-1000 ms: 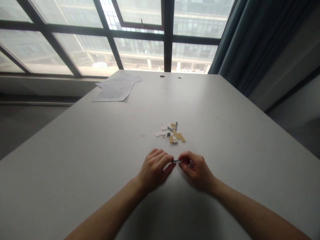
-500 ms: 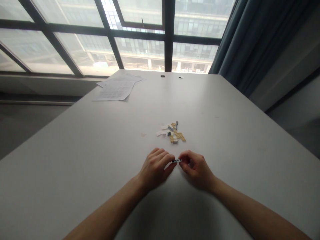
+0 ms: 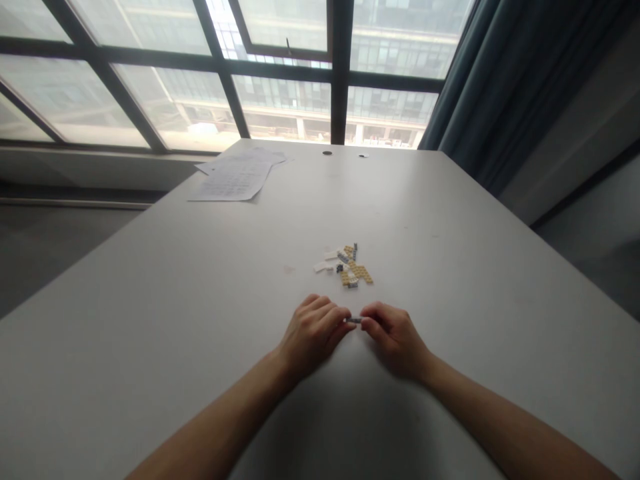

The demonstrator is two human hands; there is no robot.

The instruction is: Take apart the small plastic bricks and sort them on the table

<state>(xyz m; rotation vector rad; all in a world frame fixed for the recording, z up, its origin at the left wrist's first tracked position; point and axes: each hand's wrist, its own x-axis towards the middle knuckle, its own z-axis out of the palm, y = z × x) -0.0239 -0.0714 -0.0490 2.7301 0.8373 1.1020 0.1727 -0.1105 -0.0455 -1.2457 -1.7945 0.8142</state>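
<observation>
Between my two hands, over the near half of a white table (image 3: 465,280), is a small grey piece (image 3: 355,320), slim and lying crosswise; it is too small to tell whether it is one part or several joined. My left hand (image 3: 314,330) pinches its left end between thumb and forefinger, the other fingers curled; my right hand (image 3: 393,331) meets its right end with thumb and forefinger in a narrow pinch; the middle of the piece shows in the small gap between. I cannot tell whether my hands touch the tabletop.

To handle it well, I judge that one hand should hold firm while the other makes small, even adjustments; pressure is best kept straight and level, since a twist could flip so slight a thing away; fingertips at the very ends leave the middle in sight.

Just beyond my hands lies a loose pile of building pieces (image 3: 358,272), tan studded plates, white flat ones, grey and dark bits; farther off, to the left, printed papers (image 3: 233,181) overlap; behind them rises a dark-framed window (image 3: 339,100), with a blue-grey curtain (image 3: 465,100) at its right.
</observation>
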